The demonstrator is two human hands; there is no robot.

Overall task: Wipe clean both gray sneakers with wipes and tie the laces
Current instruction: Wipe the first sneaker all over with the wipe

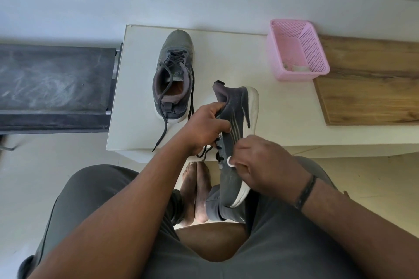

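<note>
White desk (140,88): left hand (204,129) grips held sneaker (235,120) off front edge, right hand (256,165) pinches wipe (230,162), wiping its side; sole nxt, prob.

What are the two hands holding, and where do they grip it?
The left hand grips one sneaker by its collar and laces. The right hand pinches a wipe against the sneaker's side.

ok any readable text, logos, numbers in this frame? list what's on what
None can be read.
Sneaker on the table: a small mark on the tongue, too blurred to read.
Held sneaker, gripped by the left hand, right hand pressing a wipe on it: side stripes only, no lettering.
Pink basket: no label visible.
</note>
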